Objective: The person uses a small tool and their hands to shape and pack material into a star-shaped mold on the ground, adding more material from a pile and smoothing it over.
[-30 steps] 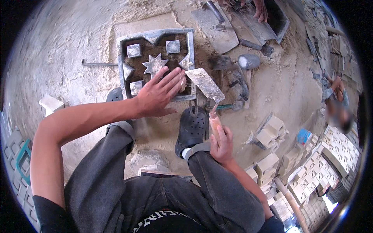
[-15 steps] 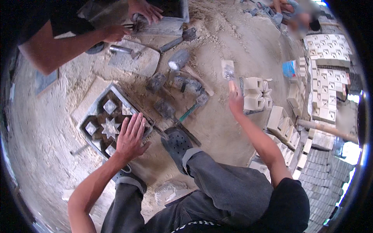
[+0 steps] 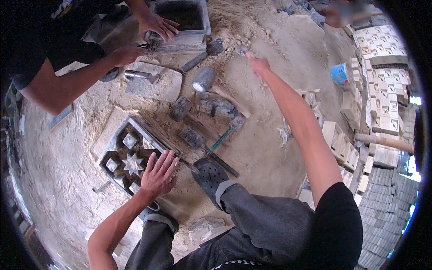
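My left hand (image 3: 158, 176) lies flat with its fingers stretched out on the near right edge of a metal mould (image 3: 118, 135). Inside the mould, a star-shaped core (image 3: 133, 164) and several diamond-shaped blocks stand among dark recesses. My right arm reaches far forward. The right hand (image 3: 258, 65) is closed round the handle of a flat-bladed trowel (image 3: 243, 49), whose blade is at the loose sand (image 3: 263, 38) and partly blends into it. Between my hands lie a mallet (image 3: 204, 79) with a wooden handle and several dusty tools, one with a green handle (image 3: 220, 139).
At the upper left, another person's hands (image 3: 157, 26) work at a rectangular metal box mould (image 3: 207, 18). A metal hammer (image 3: 140, 74) rests on a flat board (image 3: 168, 85). Cast pale blocks (image 3: 339, 144) and a blue bucket (image 3: 339, 74) line the right side. My clog (image 3: 210, 175) stands beside the tools.
My right hand has moved forward and left with the trowel, from beside the pale blocks to the loose sand. The left hand stays on the mould. The view has shifted slightly.
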The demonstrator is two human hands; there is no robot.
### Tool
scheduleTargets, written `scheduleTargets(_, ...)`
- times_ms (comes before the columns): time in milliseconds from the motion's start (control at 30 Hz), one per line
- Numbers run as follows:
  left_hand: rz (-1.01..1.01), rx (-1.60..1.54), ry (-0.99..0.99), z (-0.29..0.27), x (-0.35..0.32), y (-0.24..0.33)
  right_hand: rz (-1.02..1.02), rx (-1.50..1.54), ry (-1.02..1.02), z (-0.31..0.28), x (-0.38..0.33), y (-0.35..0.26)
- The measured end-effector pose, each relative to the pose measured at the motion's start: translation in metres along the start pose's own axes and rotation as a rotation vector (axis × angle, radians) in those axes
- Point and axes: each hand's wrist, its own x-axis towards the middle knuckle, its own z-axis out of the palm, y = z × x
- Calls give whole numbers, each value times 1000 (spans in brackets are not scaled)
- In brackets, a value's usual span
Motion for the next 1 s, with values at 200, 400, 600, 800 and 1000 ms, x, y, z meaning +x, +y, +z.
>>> scheduleTargets(200, -35, 19, -5, -3, 6, 5, 85, 42, -39, 11, 78, -25)
scheduleTargets(400, 14, 14, 22, 1, 2, 11, 91, 290, 74, 27, 79, -39)
scheduleTargets(600, -198, 24, 7, -1, -45, 14, -7, 273, 136, 19, 32, -13)
scheduleTargets(800, -370, 31, -132, -8, -92, -3, -270, 289, -262, -14, -95, 24)
scheduleTargets(1000, -430, -63, -34, -3, -115, -10, -259, 241, -435, -12, -198, 42)
